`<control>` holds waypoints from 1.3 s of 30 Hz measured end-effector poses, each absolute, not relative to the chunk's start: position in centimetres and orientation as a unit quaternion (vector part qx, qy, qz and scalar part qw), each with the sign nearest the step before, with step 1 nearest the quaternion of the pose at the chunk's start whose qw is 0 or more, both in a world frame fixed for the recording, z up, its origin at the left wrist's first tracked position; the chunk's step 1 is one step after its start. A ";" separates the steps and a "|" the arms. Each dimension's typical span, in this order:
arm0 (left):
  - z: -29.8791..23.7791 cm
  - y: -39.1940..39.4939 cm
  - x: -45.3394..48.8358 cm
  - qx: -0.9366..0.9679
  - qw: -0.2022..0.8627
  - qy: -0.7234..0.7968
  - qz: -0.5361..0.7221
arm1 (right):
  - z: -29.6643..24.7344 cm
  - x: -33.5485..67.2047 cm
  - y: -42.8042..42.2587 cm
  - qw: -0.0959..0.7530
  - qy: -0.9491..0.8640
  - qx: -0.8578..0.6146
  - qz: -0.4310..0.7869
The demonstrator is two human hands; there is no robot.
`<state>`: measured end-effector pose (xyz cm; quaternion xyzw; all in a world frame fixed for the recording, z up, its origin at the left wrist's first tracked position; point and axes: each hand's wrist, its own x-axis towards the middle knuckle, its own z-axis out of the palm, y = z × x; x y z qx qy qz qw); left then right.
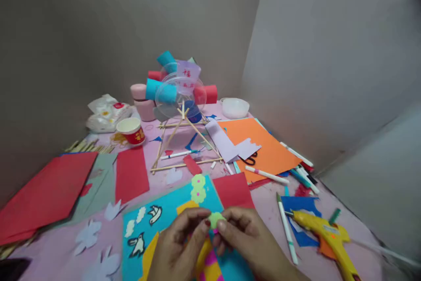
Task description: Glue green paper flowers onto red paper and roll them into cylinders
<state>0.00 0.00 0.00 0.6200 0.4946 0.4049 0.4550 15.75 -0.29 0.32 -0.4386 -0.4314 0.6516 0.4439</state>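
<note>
A small light-green paper flower (216,218) is pinched between the fingertips of my left hand (184,241) and my right hand (245,237). Both hands are above a blue paper picture (177,200) with yellow and pink pieces partly hidden beneath them. Two matching green paper flowers (198,189) with pink centres lie at its upper right corner. Black-and-white paper birds (137,245) and small white clouds (135,221) show on its left side.
Behind stands a stick frame (184,165) bearing a wheel of plastic lids and paper tubes (180,90). At right lie a yellow glue gun (324,228), a marker (287,228) and orange paper (263,140). Red paper (49,184) and a paper cup (131,132) are left.
</note>
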 end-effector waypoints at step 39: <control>1.4 0.8 -1.0 0.827 0.136 0.352 0.416 | 0.5 15.9 0.0 0.452 -0.421 -0.434 0.656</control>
